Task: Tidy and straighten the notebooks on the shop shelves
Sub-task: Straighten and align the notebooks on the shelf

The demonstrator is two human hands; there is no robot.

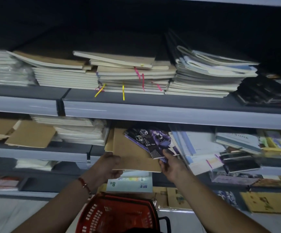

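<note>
A stack of brown kraft-cover notebooks (129, 148) juts out from the middle shelf (170, 118), with dark purple "FOR YOU" notebooks (154, 142) lying askew on top. My left hand (108, 167) grips the stack's near left corner, fingers curled under it. My right hand (171, 165) holds the near right corner, thumb on the purple notebooks. On the upper shelf (136, 108) lie uneven piles of cream-edged notebooks (128, 76) with pink and yellow ribbons hanging out.
A red shopping basket (117, 214) sits below my arms. Tilted blue-and-white notebooks (198, 148) and dark ones (240, 162) crowd the right of the middle shelf. Brown notebooks (30, 135) and wrapped white pads (79, 132) lie to the left. Lower shelves hold more stationery.
</note>
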